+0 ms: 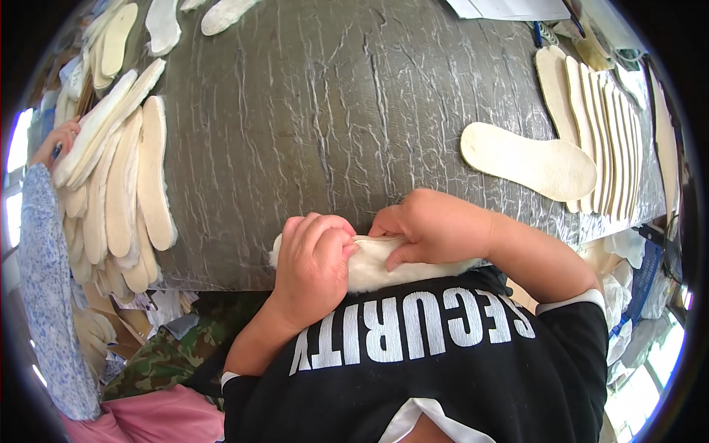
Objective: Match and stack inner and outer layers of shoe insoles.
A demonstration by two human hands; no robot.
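Note:
Close to my body, at the table's near edge, both hands grip a fluffy cream insole (373,272) that lies sideways. My left hand (314,251) is closed round its left part, fingers bent over the upper edge. My right hand (436,229) pinches that edge near the middle, thumb and fingers on the fleecy piece. Part of the insole is hidden behind the hands. Right of my hands, a single flat cream insole (528,162) rests on the table, its wide end against a row of standing insoles (602,140).
A large pile of insoles (122,177) covers the table's left side, where another person's hand (63,140) in a blue patterned sleeve touches it. White fleecy pieces (225,15) lie at the far left edge. White paper (509,7) lies at the far side of the dark plastic-covered table (325,111).

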